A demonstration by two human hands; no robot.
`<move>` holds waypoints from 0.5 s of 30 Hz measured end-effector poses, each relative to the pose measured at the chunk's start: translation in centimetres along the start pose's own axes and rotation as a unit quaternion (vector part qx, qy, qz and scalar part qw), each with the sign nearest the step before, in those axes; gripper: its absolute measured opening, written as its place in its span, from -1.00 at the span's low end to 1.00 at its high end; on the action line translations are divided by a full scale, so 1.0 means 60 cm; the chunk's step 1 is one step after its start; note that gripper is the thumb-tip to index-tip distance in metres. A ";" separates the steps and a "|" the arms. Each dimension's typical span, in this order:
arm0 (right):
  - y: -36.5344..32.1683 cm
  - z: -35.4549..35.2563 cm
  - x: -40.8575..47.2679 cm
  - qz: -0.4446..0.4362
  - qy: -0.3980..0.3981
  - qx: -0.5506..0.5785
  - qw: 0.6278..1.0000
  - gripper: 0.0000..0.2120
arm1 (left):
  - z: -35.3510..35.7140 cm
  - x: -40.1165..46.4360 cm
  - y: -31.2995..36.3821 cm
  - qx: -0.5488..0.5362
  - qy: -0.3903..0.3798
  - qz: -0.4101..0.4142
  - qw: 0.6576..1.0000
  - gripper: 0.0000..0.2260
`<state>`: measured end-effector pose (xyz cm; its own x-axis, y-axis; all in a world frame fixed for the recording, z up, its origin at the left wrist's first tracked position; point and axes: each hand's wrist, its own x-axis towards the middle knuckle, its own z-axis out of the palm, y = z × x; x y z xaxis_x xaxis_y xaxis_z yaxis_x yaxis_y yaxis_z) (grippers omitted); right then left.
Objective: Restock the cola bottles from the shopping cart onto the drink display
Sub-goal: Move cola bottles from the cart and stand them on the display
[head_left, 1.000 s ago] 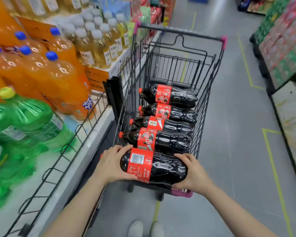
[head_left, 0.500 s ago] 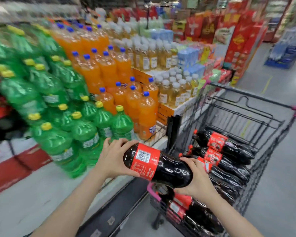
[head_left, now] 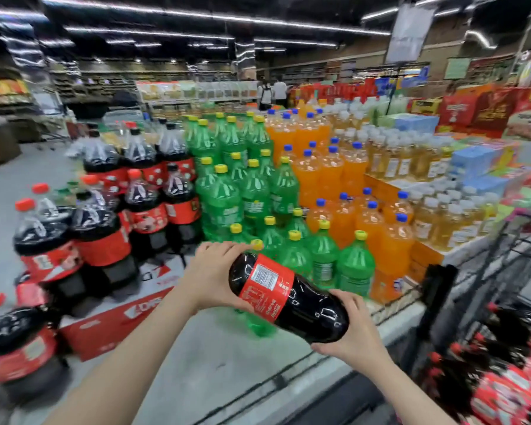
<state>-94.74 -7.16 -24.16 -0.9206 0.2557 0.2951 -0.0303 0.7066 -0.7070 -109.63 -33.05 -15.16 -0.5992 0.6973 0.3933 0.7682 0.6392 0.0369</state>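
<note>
I have the cola bottle (head_left: 288, 297) carried in both hands above the near edge of the display shelf (head_left: 215, 357), clear of its surface. Its long axis lies nearly flat, running from the upper left, where the neck end is, down to the lower right, where the base is. My left hand (head_left: 210, 276) wraps the neck end, fingers curled over the top and thumb underneath beside the red label. My right hand (head_left: 354, 331) cups the base from below, fingers bent around the rounded end.

The move ahead, as I judge it, turns on this: the standing cola bottles (head_left: 105, 228) are at the left end of the shelf, on red cartons, so the bottle must travel leftward and be tipped upright, base down. The left hand is the nearer one to that group.

The cap is hidden behind my left palm. The green bottles (head_left: 252, 197) stand just behind the bottle. The shopping cart (head_left: 503, 332) is cut off at the right edge, and its bottles are blurred.
</note>
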 end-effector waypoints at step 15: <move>-0.183 0.297 0.158 -0.016 -0.086 0.037 0.995 0.01 | -0.110 -0.070 -0.281 0.147 -0.044 -0.026 0.988 0.05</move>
<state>-110.09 -24.26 -25.07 -0.9718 0.1123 0.2074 -0.0831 0.6597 -0.7469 -118.57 -48.94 -11.37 -0.6634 0.6778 0.3169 0.6441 0.7329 -0.2191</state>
